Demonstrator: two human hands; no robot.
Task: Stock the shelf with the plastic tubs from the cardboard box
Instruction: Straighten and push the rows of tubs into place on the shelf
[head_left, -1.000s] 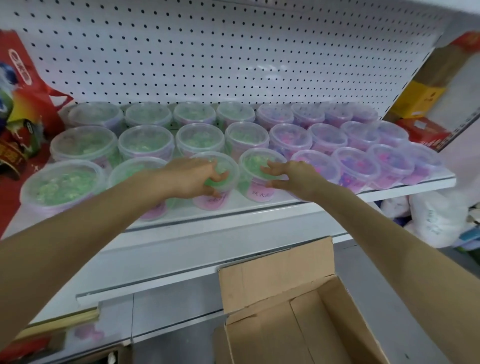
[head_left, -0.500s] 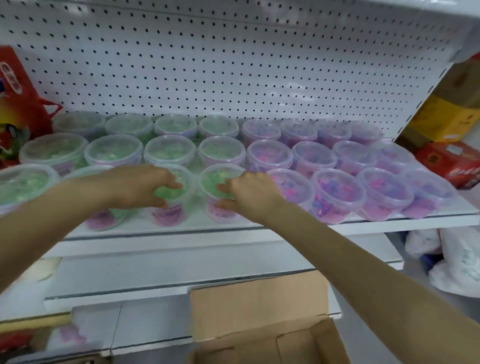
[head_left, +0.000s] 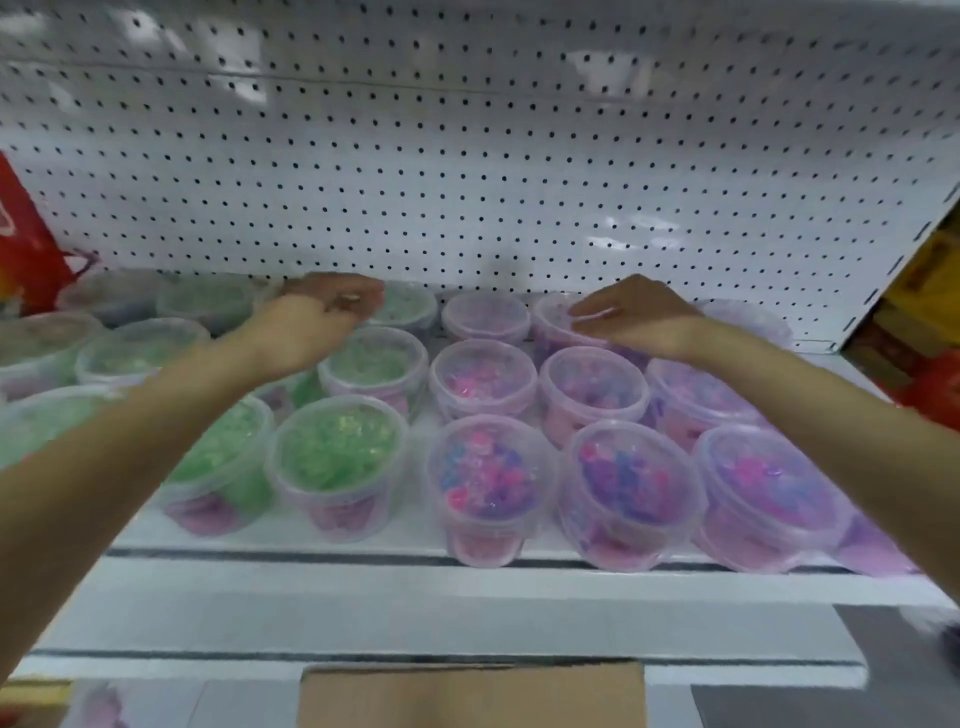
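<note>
Several clear plastic tubs stand in rows on the white shelf (head_left: 467, 582): green-filled ones (head_left: 337, 457) on the left, pink and purple ones (head_left: 488, 478) on the right. My left hand (head_left: 317, 317) reaches to the back row, its fingers loosely bent over the rim of a green tub (head_left: 410, 309); it grips nothing that I can see. My right hand (head_left: 639, 317) lies with straight fingers on the lid of a back-row pink tub (head_left: 558, 325). Only the top flap of the cardboard box (head_left: 467, 696) shows, at the bottom edge. The picture is blurred.
A white pegboard (head_left: 467, 156) backs the shelf. A red bag (head_left: 26, 249) stands at the far left. Yellow and red cartons (head_left: 930, 291) sit beyond the shelf's right end. A lower white shelf (head_left: 415, 660) runs below.
Both hands have left the front-row green tubs and moved up to the back row. The view has shifted closer and to the right, so the box has dropped almost out of sight.
</note>
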